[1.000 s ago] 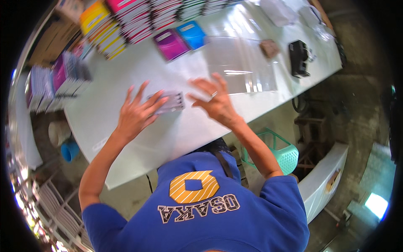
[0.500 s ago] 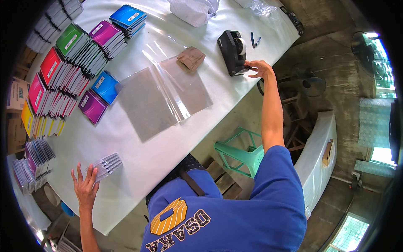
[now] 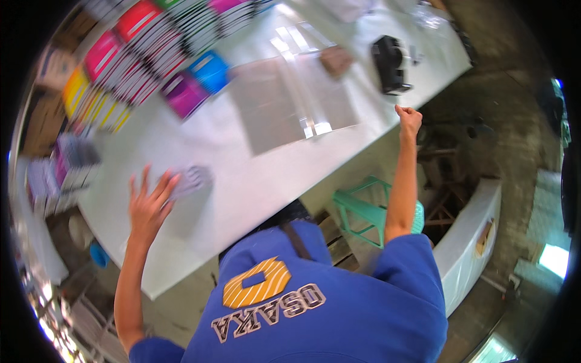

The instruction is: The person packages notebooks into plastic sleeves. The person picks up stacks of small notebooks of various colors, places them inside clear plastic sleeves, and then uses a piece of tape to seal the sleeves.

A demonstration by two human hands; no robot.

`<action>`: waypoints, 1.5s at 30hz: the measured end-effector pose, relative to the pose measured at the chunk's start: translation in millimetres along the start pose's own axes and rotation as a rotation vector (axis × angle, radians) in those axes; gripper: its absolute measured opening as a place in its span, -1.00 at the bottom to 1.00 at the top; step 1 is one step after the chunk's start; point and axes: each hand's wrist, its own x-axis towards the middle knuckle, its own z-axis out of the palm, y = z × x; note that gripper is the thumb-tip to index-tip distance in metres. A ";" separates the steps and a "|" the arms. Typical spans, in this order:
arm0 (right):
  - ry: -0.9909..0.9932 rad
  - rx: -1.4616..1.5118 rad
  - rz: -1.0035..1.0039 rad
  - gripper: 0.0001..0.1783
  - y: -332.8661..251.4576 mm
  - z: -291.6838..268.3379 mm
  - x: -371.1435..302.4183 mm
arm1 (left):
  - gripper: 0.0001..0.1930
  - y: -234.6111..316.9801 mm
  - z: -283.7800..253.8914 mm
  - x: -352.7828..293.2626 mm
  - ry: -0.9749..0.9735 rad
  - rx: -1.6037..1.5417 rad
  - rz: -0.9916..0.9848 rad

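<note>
My left hand (image 3: 150, 206) is open, its fingers spread beside a small clear plastic packet (image 3: 190, 180) with pale stripes; blur hides whether they touch. Just off the table's edge, my right hand (image 3: 410, 120) has thumb and fingers pinched together. Whatever the pinch holds is too small to make out. A black tape dispenser (image 3: 388, 65) with a pale roll stands on the table a little beyond those fingertips. Between the hands and farther back, a large clear plastic sheet (image 3: 266, 109) lies flat, with a brown piece (image 3: 335, 61) on its far right corner.
Stacks of spiral notebooks (image 3: 151, 42) in several colours fill the far left, with a purple notebook (image 3: 183, 95) and a blue notebook (image 3: 209, 72) in front. Another pile (image 3: 75, 160) stands at the left edge. Beyond the white table's (image 3: 224, 193) near edge is a green stool (image 3: 363, 209).
The view has shifted, so the table's things appear farther right and higher. My right hand has drawn back from the tape dispenser, and its fingers have closed to a pinch. My left hand stays by the packet.
</note>
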 end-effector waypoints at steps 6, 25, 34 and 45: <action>-1.166 0.929 0.191 -0.71 -212.8 20.2 -338.0 | -0.24 -4.6 0.0 -9.5 0.038 -0.041 -0.017; -0.697 0.943 0.307 -0.67 -237.1 103.4 -487.9 | -0.39 -21.2 0.3 -2.1 0.187 -0.297 0.000; -0.972 0.259 -0.080 -0.61 -189.0 127.4 -447.7 | -0.50 -42.7 50.5 22.9 -0.176 -1.098 0.064; -1.556 0.618 0.208 -0.26 -257.5 132.9 -421.2 | -0.38 -50.7 -29.4 -98.0 0.297 -1.165 -0.216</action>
